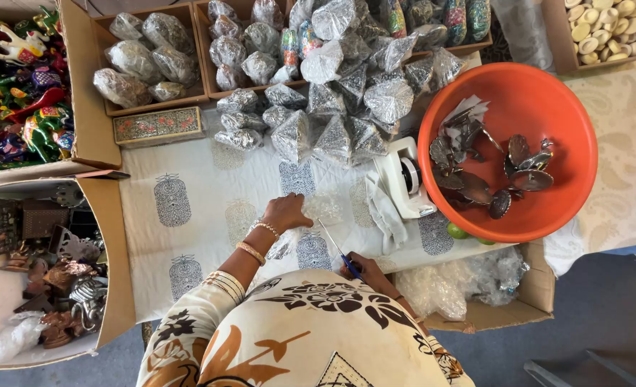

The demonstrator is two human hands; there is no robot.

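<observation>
Right hand: nearest, at six o'clock, fingers curled through the handles of blue-handled steel scissors, blades pointing toward eleven.
Left hand: just beyond, fingers pressed together, flat on a clear bubble-wrap sheet over the white block-printed cloth.
Cut: apparently in progress, blades at the sheet's edge; how far through, cannot tell.
Done: heap of bubble-wrapped bundles at twelve o'clock, more in cardboard trays at eleven.
Left: dark metal pieces, unwrapped, in the round orange plastic basin at two o'clock; carved figures in the cardboard box at nine.
Near basin: white tape dispenser.
</observation>
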